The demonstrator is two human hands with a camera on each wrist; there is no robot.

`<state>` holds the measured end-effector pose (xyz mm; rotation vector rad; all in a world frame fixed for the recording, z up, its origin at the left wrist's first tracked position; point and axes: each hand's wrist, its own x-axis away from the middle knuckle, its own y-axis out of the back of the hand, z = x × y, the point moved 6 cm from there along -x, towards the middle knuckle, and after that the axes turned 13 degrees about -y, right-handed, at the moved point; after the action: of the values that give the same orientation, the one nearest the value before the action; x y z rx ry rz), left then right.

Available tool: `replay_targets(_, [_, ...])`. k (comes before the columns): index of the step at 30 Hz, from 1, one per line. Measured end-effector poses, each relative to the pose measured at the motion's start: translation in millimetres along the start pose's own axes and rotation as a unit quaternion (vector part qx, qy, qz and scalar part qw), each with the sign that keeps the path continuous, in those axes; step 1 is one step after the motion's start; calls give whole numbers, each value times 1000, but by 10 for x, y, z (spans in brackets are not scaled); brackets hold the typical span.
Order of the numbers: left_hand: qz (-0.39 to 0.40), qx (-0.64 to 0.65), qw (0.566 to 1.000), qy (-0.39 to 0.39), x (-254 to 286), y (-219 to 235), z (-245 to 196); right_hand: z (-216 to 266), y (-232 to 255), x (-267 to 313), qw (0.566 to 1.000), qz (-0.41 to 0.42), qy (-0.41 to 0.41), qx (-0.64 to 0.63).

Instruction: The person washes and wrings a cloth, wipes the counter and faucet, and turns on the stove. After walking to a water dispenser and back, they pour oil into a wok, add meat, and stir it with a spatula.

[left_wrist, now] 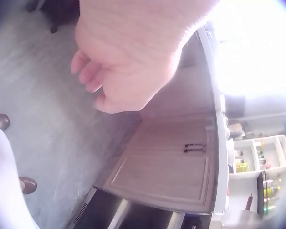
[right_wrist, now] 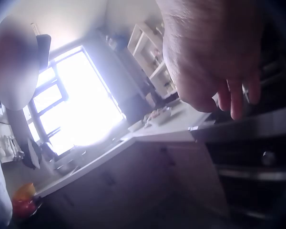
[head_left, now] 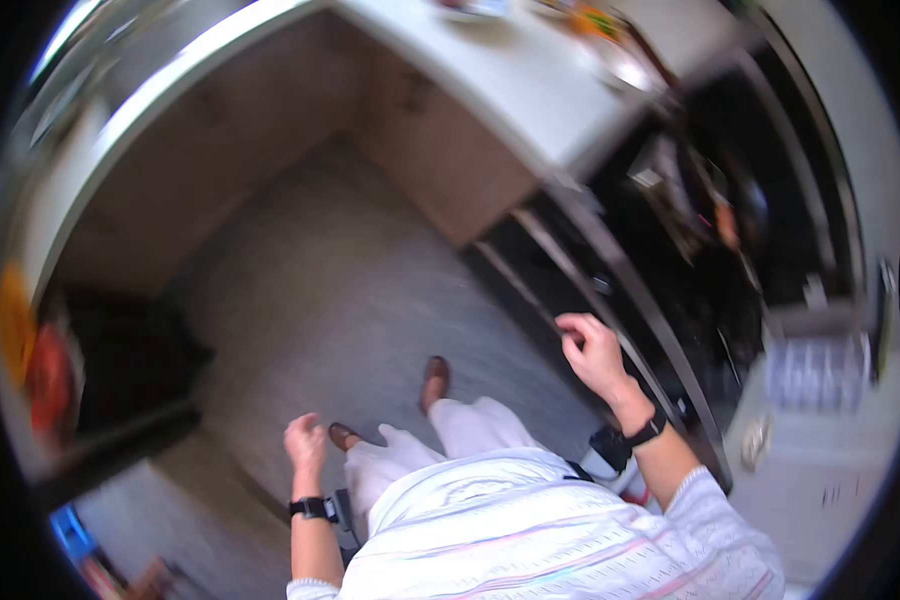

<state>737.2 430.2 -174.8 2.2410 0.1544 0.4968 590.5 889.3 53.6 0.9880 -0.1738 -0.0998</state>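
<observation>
My left hand (head_left: pixel 305 443) hangs over the floor in the head view, its fingers loosely curled around nothing. The left wrist view has the same hand (left_wrist: pixel 126 62) at the top, floor and a pale cabinet behind it. My right hand (head_left: pixel 594 352) is held out near the black front of the stove unit (head_left: pixel 540 265), with relaxed, bent fingers and nothing in them. Seen from the right wrist, that hand (right_wrist: pixel 214 62) has its fingers pointing down, overlapping the stove's edge. Each wrist wears a black band.
A white countertop (head_left: pixel 530 75) with dishes runs along the far side. On the dark cooktop (head_left: pixel 800 215) are blurred utensils. A clear plastic box (head_left: pixel 818 372) stands at the right. Grey floor (head_left: pixel 300 270) lies ahead of the person's feet. Red and orange items (head_left: pixel 50 380) are at the left.
</observation>
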Motion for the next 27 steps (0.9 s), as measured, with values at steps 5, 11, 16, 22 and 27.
replay_targets(5, [-39, 13, 996, 85, 742, 676, 1112, 1206, -1386, 330, 987, 144, 68, -1])
replay_targets(11, [-191, 44, 950, 242, 2058, 1626, 2566, 3025, -2845, 1127, 919, 240, 312, 26])
replay_targets(16, [-279, 149, 879, 356, 2859, 1775, 3249, 4214, -3599, 1931, 861, 332, 381, 66])
replay_targets(22, [-347, 254, 822, 373, 3038, 1921, 3831, 5359, -4374, 2605, 799, 367, 462, 117])
replay_targets(27, [-399, 236, 795, 392, 3370, 2503, 4469, 6381, -4993, 3177, 741, 400, 525, 119])
